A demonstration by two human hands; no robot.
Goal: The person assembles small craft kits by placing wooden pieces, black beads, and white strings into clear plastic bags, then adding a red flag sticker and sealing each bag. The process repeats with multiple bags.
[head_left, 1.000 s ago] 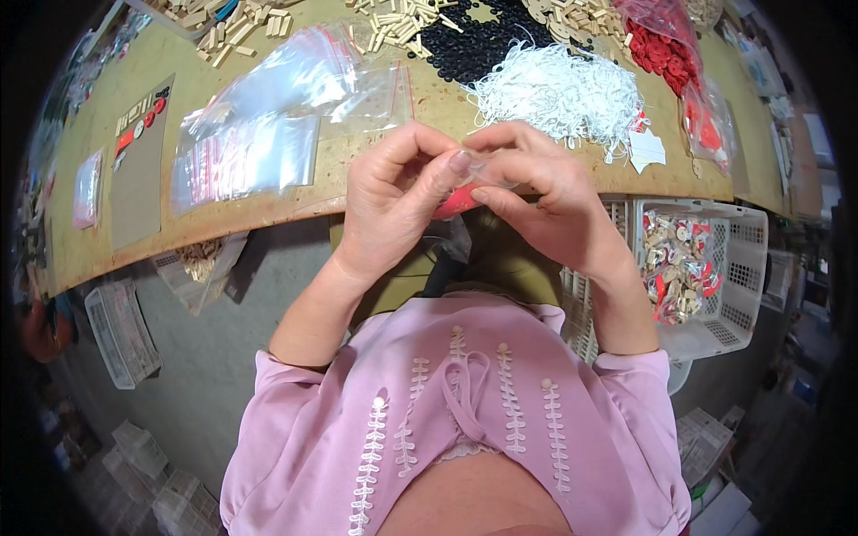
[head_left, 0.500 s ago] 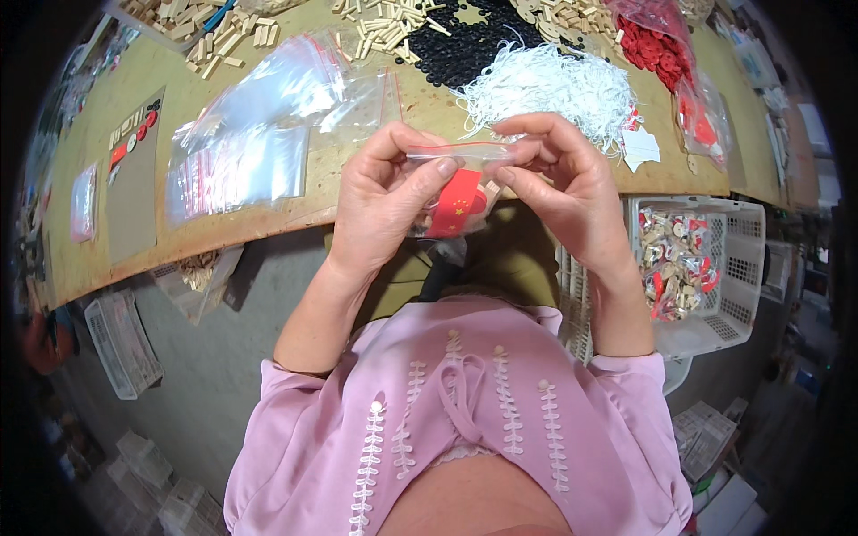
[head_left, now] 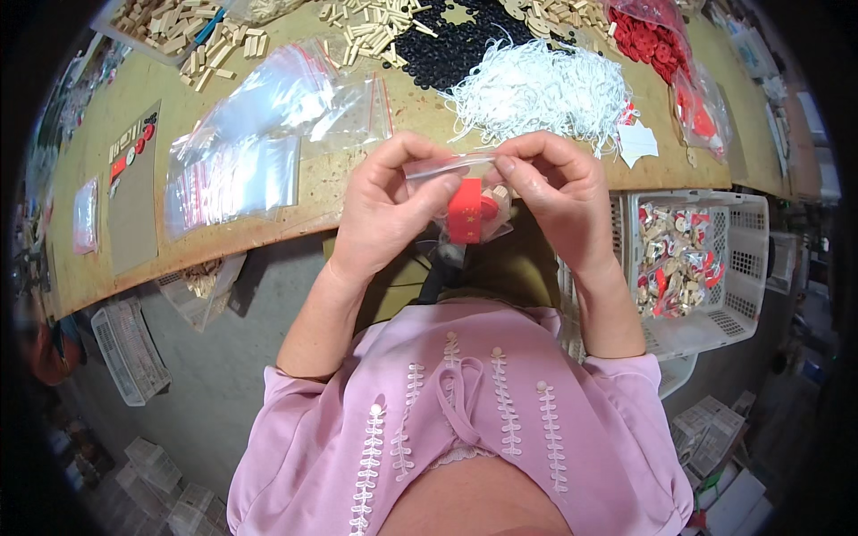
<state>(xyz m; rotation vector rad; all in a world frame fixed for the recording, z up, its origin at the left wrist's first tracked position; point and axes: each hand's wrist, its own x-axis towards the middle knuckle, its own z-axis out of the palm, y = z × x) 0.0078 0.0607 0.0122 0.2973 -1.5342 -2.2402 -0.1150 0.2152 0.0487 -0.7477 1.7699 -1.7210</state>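
Observation:
Between my two hands hangs a small clear zip bag, held by its top strip just off the table's front edge. Inside it are a red paper flag with yellow stars, a red round piece and pale wooden parts. My left hand pinches the left end of the strip between thumb and fingers. At the right end, the thumb and forefinger of my right hand are pressed together on the strip. The bag's lower part hangs free below my fingers.
On the wooden table lie flat zip bags, white strings, black rings, wooden sticks and red discs. A sample card lies left. A white basket with filled bags stands at right.
The bag has turned, so the flag hangs more upright. My right hand's raised fingers have come down and closed toward the strip's right end.

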